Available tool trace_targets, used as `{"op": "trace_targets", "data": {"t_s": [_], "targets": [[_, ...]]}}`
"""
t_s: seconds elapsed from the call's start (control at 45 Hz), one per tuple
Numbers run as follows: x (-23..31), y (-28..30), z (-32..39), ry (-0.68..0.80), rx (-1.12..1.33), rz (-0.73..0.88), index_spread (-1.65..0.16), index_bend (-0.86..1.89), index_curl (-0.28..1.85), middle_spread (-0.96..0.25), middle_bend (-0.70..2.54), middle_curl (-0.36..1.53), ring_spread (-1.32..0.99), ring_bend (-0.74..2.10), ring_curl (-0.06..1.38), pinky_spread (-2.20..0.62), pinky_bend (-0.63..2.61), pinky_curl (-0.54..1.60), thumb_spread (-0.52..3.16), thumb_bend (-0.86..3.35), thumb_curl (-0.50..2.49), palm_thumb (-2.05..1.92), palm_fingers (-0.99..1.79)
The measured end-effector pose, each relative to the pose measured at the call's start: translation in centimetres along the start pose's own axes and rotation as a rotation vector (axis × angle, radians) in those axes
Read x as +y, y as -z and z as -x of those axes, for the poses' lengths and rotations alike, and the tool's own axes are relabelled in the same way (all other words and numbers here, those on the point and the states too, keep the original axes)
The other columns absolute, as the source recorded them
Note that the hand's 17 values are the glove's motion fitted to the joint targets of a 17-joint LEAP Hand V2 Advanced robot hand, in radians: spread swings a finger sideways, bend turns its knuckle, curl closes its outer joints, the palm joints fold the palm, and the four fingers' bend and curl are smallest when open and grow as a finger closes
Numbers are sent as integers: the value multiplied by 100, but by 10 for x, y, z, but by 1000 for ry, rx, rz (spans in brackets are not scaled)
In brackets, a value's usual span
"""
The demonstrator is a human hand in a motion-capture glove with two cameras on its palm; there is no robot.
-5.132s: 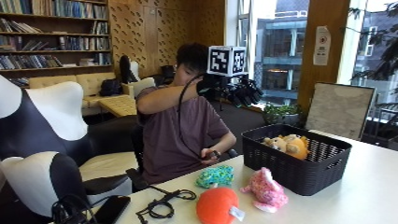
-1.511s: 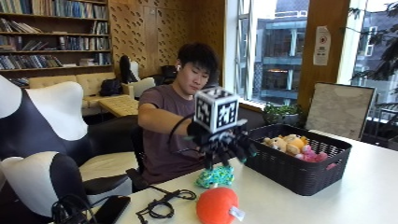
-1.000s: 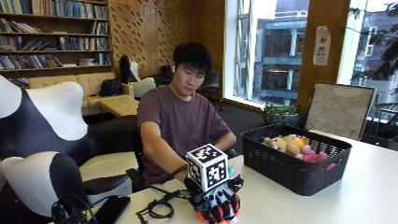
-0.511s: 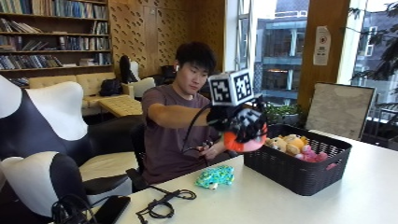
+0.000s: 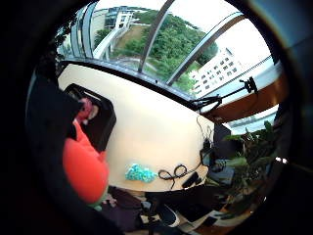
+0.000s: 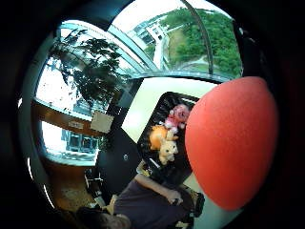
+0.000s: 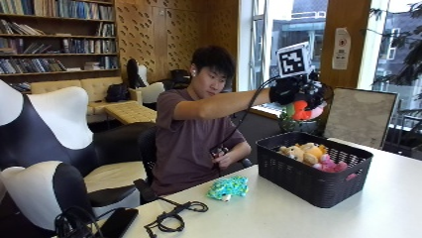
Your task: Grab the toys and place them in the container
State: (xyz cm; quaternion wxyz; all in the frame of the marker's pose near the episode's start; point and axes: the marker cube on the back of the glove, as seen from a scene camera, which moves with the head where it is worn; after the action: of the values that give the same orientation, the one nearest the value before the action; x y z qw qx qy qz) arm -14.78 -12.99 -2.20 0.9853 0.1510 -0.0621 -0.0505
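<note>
Above the black basket (image 7: 314, 174) on the desk (image 7: 389, 208), the gloved right hand (image 7: 295, 94) has its fingers curled around the orange plush toy (image 7: 301, 111), seemingly light, soft and squashy, best held around its middle.

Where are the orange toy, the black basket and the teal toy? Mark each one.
orange toy (image 7: 300, 111), outside view, its body below the gloved hand.
black basket (image 7: 300, 176), outside view, its front wall.
teal toy (image 7: 228, 188), outside view, its middle, lying on the table.

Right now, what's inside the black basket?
The black plastic basket holds a tan plush, an orange plush and a pink plush. Its walls hide anything beneath them. The orange ball toy is above it, in the gloved hand.
</note>
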Motion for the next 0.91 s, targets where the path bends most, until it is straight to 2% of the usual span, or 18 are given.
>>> {"op": "trace_targets", "data": {"t_s": [0.156, 0.289, 0.378, 0.444, 0.467, 0.511, 0.555, 0.667, 0.911], "targets": [[-12, -48, 35, 8, 22, 48, -51, 81, 96, -44, 116, 83, -52, 138, 87, -34, 130, 60, 38, 17, 96, 72, 60], [-13, -81, 47, 17, 20, 152, -50, 79, 102, -44, 114, 86, -51, 140, 88, -34, 136, 61, 38, 15, 98, 71, 53], [-10, -101, 44, 76, 105, 263, -50, 72, 104, -44, 109, 87, -50, 140, 87, -34, 140, 62, 39, 13, 99, 71, 43], [-6, -116, 52, 25, 56, 424, -47, 55, 101, -44, 92, 82, -47, 140, 86, -33, 144, 61, 48, 9, 97, 67, 20], [-4, -120, 54, 20, 43, 474, -44, 44, 96, -39, 74, 76, -44, 127, 82, -29, 141, 61, 62, 2, 93, 54, -24], [-2, -125, 57, 32, 25, 527, -41, 30, 90, -31, 57, 71, -35, 110, 80, -21, 143, 62, 73, -4, 88, 44, -55], [-2, -124, 57, 42, -2, 515, -38, 16, 82, -21, 42, 65, -27, 86, 74, -14, 142, 59, 82, -7, 83, 35, -74], [-7, -121, 58, 38, -38, 442, -34, 4, 66, -10, 22, 55, -15, 56, 62, -5, 126, 51, 98, -6, 72, 23, -59], [-12, -129, 76, 50, 32, 387, -28, 4, 46, -3, 11, 44, -4, 29, 49, 2, 96, 40, 118, -2, 57, 14, -40]]}}
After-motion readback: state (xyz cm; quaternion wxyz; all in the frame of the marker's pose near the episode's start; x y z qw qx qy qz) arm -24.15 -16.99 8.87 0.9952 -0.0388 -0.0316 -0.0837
